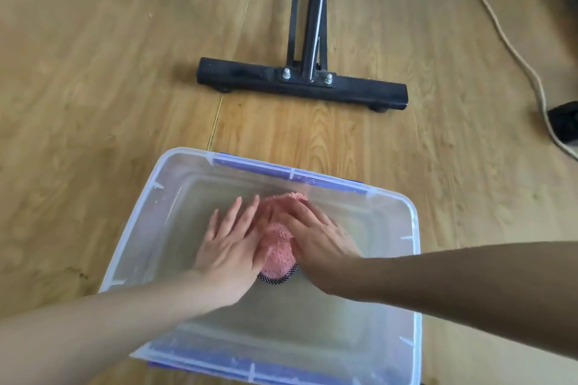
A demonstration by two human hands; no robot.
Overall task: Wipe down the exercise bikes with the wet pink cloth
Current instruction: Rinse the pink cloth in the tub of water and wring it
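Pressing the pink cloth point(278, 245) between flat, straight-fingered left hand point(230, 241) and right hand point(316, 233), low in a clear tub point(175, 162) of what looks like water. Wetting stage only, by appearances; exercise bike point(300, 84) just beyond on the floor, untouched, wiping yet to begin.

Pale wood-grain floor point(93, 40), light cord point(500, 29) snaking along right
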